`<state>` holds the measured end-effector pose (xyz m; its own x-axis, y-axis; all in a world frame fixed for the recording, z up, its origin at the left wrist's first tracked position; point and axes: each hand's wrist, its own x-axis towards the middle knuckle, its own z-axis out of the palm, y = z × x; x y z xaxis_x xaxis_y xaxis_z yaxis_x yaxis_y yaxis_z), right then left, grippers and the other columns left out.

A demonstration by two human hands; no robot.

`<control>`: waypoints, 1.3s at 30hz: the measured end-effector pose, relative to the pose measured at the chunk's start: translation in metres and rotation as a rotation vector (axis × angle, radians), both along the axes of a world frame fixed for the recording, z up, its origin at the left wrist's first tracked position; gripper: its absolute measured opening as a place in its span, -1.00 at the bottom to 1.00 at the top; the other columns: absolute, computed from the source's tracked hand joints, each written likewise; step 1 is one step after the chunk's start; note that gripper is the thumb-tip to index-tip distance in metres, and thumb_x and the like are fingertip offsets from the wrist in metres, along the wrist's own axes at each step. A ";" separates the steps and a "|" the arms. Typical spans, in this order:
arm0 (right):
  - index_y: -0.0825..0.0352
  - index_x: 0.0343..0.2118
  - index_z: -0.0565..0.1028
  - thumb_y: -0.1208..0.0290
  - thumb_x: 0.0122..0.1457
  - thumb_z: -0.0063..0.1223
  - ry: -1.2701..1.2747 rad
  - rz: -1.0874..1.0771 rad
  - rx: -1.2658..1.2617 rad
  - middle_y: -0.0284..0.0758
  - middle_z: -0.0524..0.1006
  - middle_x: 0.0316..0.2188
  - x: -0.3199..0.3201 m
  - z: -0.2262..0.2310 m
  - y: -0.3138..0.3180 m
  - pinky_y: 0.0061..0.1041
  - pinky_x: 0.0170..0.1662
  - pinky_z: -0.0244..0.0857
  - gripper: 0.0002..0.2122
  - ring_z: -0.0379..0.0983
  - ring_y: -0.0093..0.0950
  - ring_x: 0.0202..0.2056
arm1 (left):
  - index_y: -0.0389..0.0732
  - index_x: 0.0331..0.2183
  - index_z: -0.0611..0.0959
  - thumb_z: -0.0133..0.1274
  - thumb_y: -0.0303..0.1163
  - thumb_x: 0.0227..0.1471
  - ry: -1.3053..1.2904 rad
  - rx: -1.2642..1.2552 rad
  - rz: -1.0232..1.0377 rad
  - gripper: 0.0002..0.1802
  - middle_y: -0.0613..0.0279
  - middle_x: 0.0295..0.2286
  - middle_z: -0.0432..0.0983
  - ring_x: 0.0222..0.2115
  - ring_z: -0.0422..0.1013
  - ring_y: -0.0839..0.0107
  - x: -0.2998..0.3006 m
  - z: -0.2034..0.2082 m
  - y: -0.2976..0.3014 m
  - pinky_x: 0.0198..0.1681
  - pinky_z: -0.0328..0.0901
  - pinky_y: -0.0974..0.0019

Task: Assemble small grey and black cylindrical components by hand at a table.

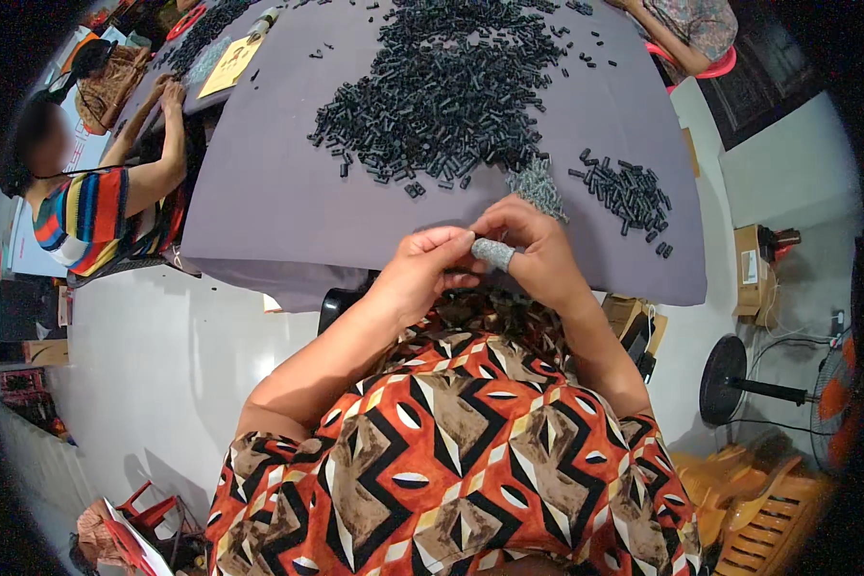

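My left hand (pixel 420 273) is closed, thumb and forefinger pinched together, above the near edge of the table. Close against it, my right hand (pixel 536 242) is closed too, its fingers bent toward the left fingertips. A grey speckled sleeve (pixel 493 253) wraps my right thumb. What the fingertips hold is too small and too covered to name. Just beyond my right hand lies a small heap of light grey little pieces (pixel 538 184). Right of it is a small pile of short black cylindrical parts (pixel 629 195), and a much larger pile of black parts (pixel 442 106) spreads farther back.
A grey cloth covers the table (pixel 269 182). At the left, a person in a striped top (pixel 86 211) works with both hands near a yellow sheet (pixel 228 65). Another person's arm (pixel 677 48) rests at the far right. A fan (pixel 725 379) and orange plastic chairs (pixel 758 509) stand at the right.
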<state>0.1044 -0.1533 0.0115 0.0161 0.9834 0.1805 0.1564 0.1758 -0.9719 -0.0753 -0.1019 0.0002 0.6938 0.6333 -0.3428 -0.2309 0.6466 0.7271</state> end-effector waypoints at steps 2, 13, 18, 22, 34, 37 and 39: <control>0.35 -0.32 0.56 0.53 -0.01 0.16 0.031 0.066 -0.032 -0.41 0.47 -0.37 0.005 -0.001 0.002 -0.63 -0.32 0.27 -0.85 0.42 -0.60 -0.36 | -0.26 -0.23 0.57 -0.03 -0.35 0.21 -0.053 -0.035 -0.096 -0.81 0.24 -0.41 0.55 -0.42 0.49 0.48 -0.007 -0.004 0.003 -0.31 0.45 0.39; 0.41 -0.22 0.52 0.52 0.07 0.13 -0.359 -0.050 -0.073 -0.28 0.56 -0.29 0.024 0.014 0.043 -0.53 -0.12 0.35 -0.80 0.51 -0.49 -0.23 | -0.23 -0.26 0.58 0.03 -0.43 0.16 0.004 0.028 -0.073 -0.89 0.25 -0.45 0.56 -0.50 0.50 0.50 -0.019 -0.004 0.027 -0.39 0.46 0.43; 0.42 -0.23 0.50 0.51 0.05 0.10 -0.783 -0.146 0.063 -0.17 0.52 -0.33 0.018 0.022 0.093 -0.40 -0.16 0.36 -0.79 0.50 -0.26 -0.26 | -0.21 -0.31 0.53 0.03 -0.40 0.17 0.110 0.147 0.053 -0.91 0.24 -0.47 0.55 -0.55 0.50 0.49 -0.021 -0.010 0.031 -0.47 0.42 0.47; 0.38 -0.26 0.49 0.61 -0.05 0.09 -0.974 -0.150 0.149 -0.16 0.47 -0.34 0.001 0.005 0.117 -0.29 -0.19 0.35 -0.77 0.47 -0.17 -0.27 | -0.20 -0.32 0.50 0.00 -0.39 0.19 0.119 0.195 0.036 -0.90 0.17 -0.42 0.57 -0.49 0.52 0.46 -0.021 -0.012 0.033 -0.43 0.43 0.46; 0.34 -0.36 0.53 0.62 -0.07 0.03 -0.807 0.048 0.137 -0.15 0.51 -0.37 0.023 0.000 0.100 -0.26 -0.19 0.34 -0.83 0.47 -0.14 -0.27 | -0.20 -0.27 0.48 0.01 -0.37 0.20 0.090 0.241 0.042 -0.88 0.11 -0.16 0.53 -0.17 0.50 0.38 -0.021 -0.014 0.038 -0.21 0.41 0.44; 0.34 -0.33 0.54 0.61 -0.06 0.04 -0.752 -0.011 0.102 -0.16 0.52 -0.37 0.034 0.003 0.092 -0.28 -0.18 0.35 -0.81 0.48 -0.16 -0.28 | -0.20 -0.26 0.49 0.01 -0.36 0.19 0.096 0.244 0.041 -0.87 0.10 -0.15 0.53 -0.16 0.50 0.38 -0.020 -0.014 0.038 -0.20 0.41 0.43; 0.34 -0.31 0.54 0.62 -0.06 0.05 -0.693 -0.069 0.103 -0.17 0.53 -0.36 0.037 0.010 0.091 -0.32 -0.20 0.35 -0.80 0.49 -0.20 -0.29 | -0.20 -0.26 0.49 0.01 -0.36 0.20 0.101 0.251 0.038 -0.87 0.10 -0.15 0.53 -0.16 0.50 0.38 -0.021 -0.015 0.038 -0.20 0.41 0.43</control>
<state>0.1415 -0.0626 0.0213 -0.0742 0.9617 0.2640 0.7478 0.2288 -0.6233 -0.0959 -0.0638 -0.0147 0.6383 0.7321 -0.2380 -0.1693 0.4351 0.8843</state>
